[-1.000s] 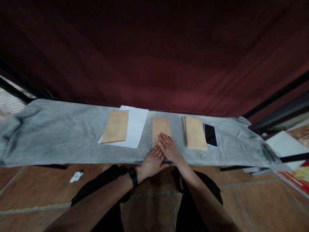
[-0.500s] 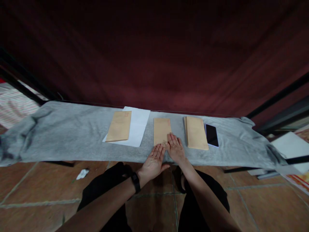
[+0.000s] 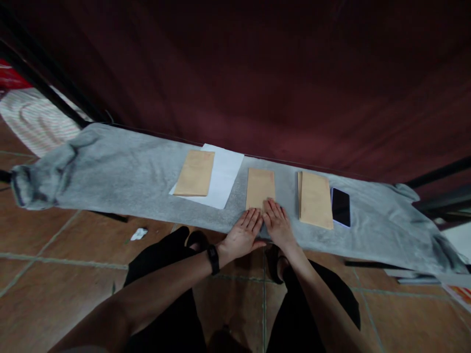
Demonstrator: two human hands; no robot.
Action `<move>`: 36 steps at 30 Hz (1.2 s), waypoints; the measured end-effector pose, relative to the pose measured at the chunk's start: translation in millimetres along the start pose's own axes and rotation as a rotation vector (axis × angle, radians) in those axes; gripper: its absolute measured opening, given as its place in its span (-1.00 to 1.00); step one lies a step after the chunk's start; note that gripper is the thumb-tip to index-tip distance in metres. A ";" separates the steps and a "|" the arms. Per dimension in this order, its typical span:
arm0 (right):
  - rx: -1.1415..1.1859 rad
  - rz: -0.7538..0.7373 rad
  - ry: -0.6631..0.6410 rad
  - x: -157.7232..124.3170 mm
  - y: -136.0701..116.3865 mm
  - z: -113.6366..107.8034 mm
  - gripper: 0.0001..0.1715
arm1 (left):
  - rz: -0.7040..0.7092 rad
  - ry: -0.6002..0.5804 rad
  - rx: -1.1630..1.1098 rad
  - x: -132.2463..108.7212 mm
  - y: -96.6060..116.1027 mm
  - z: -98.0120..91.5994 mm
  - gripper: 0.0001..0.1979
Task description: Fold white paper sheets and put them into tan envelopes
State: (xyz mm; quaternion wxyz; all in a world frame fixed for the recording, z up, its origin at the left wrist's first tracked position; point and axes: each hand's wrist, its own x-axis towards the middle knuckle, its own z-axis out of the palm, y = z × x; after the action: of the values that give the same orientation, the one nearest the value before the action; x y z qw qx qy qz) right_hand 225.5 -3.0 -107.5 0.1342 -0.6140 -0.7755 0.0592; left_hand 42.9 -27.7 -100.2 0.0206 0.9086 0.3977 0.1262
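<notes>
A brown envelope [image 3: 260, 186] lies flat on the grey cloth in front of me. My left hand [image 3: 243, 234] rests palm down on its near left edge, fingers stretched out and thumb apart. Flat beside it, my right hand [image 3: 278, 224] covers the near right corner with fingers extended. Neither hand grips anything. The near end of the envelope is hidden beneath the fingers. Farther right sits a stack of brown envelopes [image 3: 316, 200]. To the left, another brown envelope pile [image 3: 195, 172] lies partly over white paper [image 3: 225, 177].
A dark phone [image 3: 341, 207] lies right of the stack on the long cloth-covered surface [image 3: 121, 166]. Behind it hangs a dark red curtain [image 3: 257, 88]. A crumpled white tissue [image 3: 139, 234] is on the tiled floor [image 3: 88, 284]. Striped fabric [image 3: 40, 117] shows at far left.
The camera view has tilted and shifted, so the items appear displaced and slanted. Both hands remain flat at the near end of the middle envelope.
</notes>
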 end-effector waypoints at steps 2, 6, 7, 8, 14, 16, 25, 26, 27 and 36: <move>-0.006 0.008 -0.016 -1.4 0.4 0.5 -0.35 | 0.007 -0.009 -0.005 -0.5 -0.6 -0.7 -0.14; -0.012 0.102 0.065 -1.9 7.3 -1.6 -0.35 | -0.001 -0.030 0.012 0.2 1.8 -2.9 -0.14; -0.005 0.137 0.082 -1.2 9.1 -3.0 -0.36 | -0.002 -0.031 0.022 0.7 2.8 -3.4 -0.14; 0.003 0.175 0.096 -0.1 10.6 -4.6 -0.38 | -0.003 -0.029 0.031 1.3 3.7 -3.8 -0.14; 0.193 0.308 0.171 15.6 15.9 -6.5 -0.51 | -0.052 -0.004 0.011 12.3 5.1 -8.7 -0.33; 0.389 0.353 0.213 23.0 19.7 -5.3 -0.57 | -0.085 0.001 -0.010 18.6 3.3 -11.0 -0.46; 1.236 0.475 0.224 35.7 8.9 -27.7 -0.51 | -0.215 0.084 -0.055 42.3 -3.5 -20.7 -0.65; 1.299 0.468 0.215 35.7 4.9 -32.2 -0.50 | -0.231 0.104 -0.082 43.9 -4.4 -22.8 -0.68; 1.358 0.459 0.201 35.6 1.3 -36.2 -0.49 | -0.250 0.129 -0.125 45.5 -5.7 -25.0 -0.72; 1.476 0.520 0.048 30.5 -10.6 -37.1 -0.40 | -0.669 0.466 -1.268 62.1 -14.3 -32.8 -0.77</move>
State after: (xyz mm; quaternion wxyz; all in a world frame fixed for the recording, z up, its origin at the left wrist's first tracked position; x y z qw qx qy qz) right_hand 219.6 21.2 -65.2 0.5063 -0.5289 -0.3637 0.5759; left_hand 65.1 25.2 -57.2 0.4920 0.5032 0.4977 0.5070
